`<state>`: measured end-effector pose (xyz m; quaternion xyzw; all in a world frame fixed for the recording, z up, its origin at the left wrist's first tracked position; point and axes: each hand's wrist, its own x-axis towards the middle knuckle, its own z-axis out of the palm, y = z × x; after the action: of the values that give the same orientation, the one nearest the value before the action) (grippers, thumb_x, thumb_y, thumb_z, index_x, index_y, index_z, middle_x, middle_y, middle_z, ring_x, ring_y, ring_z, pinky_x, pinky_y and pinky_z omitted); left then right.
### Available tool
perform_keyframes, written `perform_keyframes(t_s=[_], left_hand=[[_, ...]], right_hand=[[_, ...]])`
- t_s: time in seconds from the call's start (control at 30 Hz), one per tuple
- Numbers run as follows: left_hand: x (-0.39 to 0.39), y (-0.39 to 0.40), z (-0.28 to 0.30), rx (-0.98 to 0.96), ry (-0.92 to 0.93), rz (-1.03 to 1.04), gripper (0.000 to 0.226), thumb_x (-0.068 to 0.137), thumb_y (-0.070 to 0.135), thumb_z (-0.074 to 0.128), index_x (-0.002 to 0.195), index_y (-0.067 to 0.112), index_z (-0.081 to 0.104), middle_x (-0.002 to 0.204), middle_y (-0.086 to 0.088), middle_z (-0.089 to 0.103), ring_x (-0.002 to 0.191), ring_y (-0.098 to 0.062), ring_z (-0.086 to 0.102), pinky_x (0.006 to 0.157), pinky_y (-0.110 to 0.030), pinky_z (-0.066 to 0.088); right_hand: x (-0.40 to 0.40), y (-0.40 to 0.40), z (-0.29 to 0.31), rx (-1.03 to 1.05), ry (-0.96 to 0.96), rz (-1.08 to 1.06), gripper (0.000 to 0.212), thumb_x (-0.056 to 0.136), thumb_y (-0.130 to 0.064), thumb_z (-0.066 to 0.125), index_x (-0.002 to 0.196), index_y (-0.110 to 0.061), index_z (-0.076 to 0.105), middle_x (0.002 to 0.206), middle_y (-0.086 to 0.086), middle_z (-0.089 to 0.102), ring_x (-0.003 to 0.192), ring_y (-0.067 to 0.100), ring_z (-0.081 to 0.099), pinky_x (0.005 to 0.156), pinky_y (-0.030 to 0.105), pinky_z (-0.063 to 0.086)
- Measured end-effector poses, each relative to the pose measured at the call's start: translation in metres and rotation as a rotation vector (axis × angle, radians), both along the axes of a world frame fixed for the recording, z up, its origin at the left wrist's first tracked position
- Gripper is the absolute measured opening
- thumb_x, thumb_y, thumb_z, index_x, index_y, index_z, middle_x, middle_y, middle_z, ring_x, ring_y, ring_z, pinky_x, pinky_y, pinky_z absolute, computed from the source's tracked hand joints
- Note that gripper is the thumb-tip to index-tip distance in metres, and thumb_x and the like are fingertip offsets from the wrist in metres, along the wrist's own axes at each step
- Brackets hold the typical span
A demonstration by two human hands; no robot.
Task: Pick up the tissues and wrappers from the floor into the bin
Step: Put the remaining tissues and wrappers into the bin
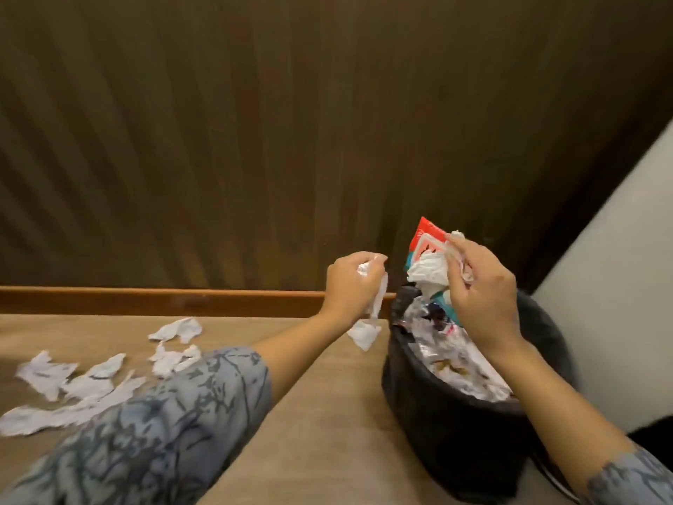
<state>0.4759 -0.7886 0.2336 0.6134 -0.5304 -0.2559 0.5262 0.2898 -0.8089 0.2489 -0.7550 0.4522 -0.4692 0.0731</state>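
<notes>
As both loads hang ready to drop: left hand (349, 286) clutching tissue (364, 331) beside bin (448, 431); right hand (480, 297) gripping wrapper (426, 235) and tissues above it; floor tissues (73, 388) remain.

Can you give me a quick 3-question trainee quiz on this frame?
1. True or false: the left hand holds a tissue.
2. What is the right hand holding over? A) floor B) bin C) skirting
3. Fill in: loose tissues lie on the floor to the bin's ____.

Key: 1 true; 2 B; 3 left.
</notes>
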Motion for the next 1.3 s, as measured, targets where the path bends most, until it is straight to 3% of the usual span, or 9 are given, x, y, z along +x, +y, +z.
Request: perform_keyframes(t_s=[0.17, 0.33, 0.4, 0.47, 0.6, 0.73, 0.87, 1.07, 1.3], left_hand=[[-0.105, -0.034, -0.013, 0.043, 0.002, -0.156, 0.025, 0.089, 0.032, 0.061, 0.108, 0.016, 0.054, 0.105, 0.000, 0.061, 0.098, -0.014, 0.057, 0.082, -0.023, 0.046], [-0.131, -0.044, -0.063, 0.493, -0.603, -0.395, 0.084, 0.077, 0.043, 0.065, 0.142, 0.015, 0.021, 0.151, -0.015, 0.020, 0.143, -0.034, 0.009, 0.116, -0.050, 0.010], [-0.120, -0.038, -0.066, 0.502, -0.576, -0.561, 0.092, 0.081, 0.033, 0.066, 0.150, 0.015, 0.009, 0.160, -0.013, -0.001, 0.146, -0.032, -0.012, 0.117, -0.049, -0.002], [-0.104, -0.030, -0.056, 0.344, -0.397, -0.613, 0.081, 0.084, 0.022, 0.062, 0.150, 0.016, 0.015, 0.160, -0.010, 0.007, 0.148, -0.027, 0.001, 0.120, -0.042, 0.008], [-0.040, -0.013, -0.024, 0.108, -0.262, -0.431, 0.060, 0.084, -0.003, 0.050, 0.139, 0.017, 0.039, 0.145, -0.003, 0.039, 0.125, -0.007, 0.041, 0.101, -0.010, 0.032], [0.068, 0.003, -0.024, 0.073, -0.479, -0.284, 0.046, 0.083, -0.005, 0.050, 0.123, 0.017, 0.057, 0.126, 0.000, 0.056, 0.116, -0.007, 0.050, 0.099, -0.017, 0.039], [0.184, 0.042, -0.039, 0.199, -0.554, -0.182, 0.020, 0.089, 0.009, 0.057, 0.102, 0.017, 0.069, 0.098, 0.006, 0.067, 0.092, -0.007, 0.061, 0.085, -0.023, 0.051], [0.349, 0.099, -0.075, 0.382, -0.556, 0.048, 0.014, 0.088, 0.015, 0.060, 0.098, 0.019, 0.070, 0.088, 0.005, 0.068, 0.083, -0.010, 0.063, 0.071, -0.021, 0.046], [0.483, 0.218, -0.185, 0.478, -0.267, 0.405, 0.011, 0.087, 0.007, 0.062, 0.093, 0.013, 0.068, 0.095, -0.005, 0.069, 0.093, -0.022, 0.063, 0.085, -0.032, 0.048]], right_hand=[[-0.070, -0.002, -0.013, -0.007, 0.207, -0.231, 0.051, 0.096, -0.014, 0.055, 0.145, -0.020, 0.042, 0.109, -0.002, 0.064, 0.083, 0.013, 0.059, 0.061, 0.021, 0.052], [-0.090, -0.002, -0.060, 0.720, 0.894, -0.029, 0.069, 0.098, -0.036, 0.045, 0.155, -0.028, 0.005, 0.163, 0.001, 0.006, 0.145, 0.028, 0.020, 0.109, 0.052, 0.032], [-0.091, 0.000, -0.069, 0.984, 1.007, 0.129, 0.082, 0.094, -0.049, 0.047, 0.153, -0.034, -0.009, 0.162, -0.002, -0.016, 0.150, 0.029, 0.002, 0.117, 0.056, 0.017], [-0.085, -0.001, -0.065, 1.041, 0.981, 0.142, 0.089, 0.093, -0.044, 0.051, 0.150, -0.036, -0.017, 0.161, 0.000, -0.021, 0.149, 0.029, -0.008, 0.119, 0.056, 0.007], [-0.043, -0.010, -0.020, 0.894, 0.881, -0.032, 0.081, 0.095, -0.022, 0.050, 0.154, -0.029, -0.004, 0.163, 0.007, -0.007, 0.149, 0.032, -0.006, 0.119, 0.055, 0.006], [0.040, 0.002, 0.026, 0.704, 0.555, 0.244, 0.059, 0.095, -0.021, 0.052, 0.149, -0.026, 0.030, 0.149, -0.001, 0.040, 0.132, 0.020, 0.042, 0.102, 0.029, 0.038], [0.161, 0.021, 0.019, 0.578, 0.343, 0.449, 0.030, 0.096, -0.027, 0.054, 0.126, -0.026, 0.059, 0.115, -0.010, 0.062, 0.106, 0.008, 0.057, 0.078, 0.015, 0.043], [0.329, 0.041, -0.043, 0.636, 0.454, 0.582, 0.018, 0.096, -0.027, 0.056, 0.086, -0.019, 0.069, 0.083, -0.003, 0.068, 0.078, 0.012, 0.063, 0.068, 0.027, 0.050], [0.458, 0.060, -0.148, 0.812, 0.677, 0.551, 0.024, 0.093, -0.032, 0.057, 0.104, -0.014, 0.068, 0.115, 0.010, 0.067, 0.097, 0.022, 0.060, 0.078, 0.029, 0.046]])
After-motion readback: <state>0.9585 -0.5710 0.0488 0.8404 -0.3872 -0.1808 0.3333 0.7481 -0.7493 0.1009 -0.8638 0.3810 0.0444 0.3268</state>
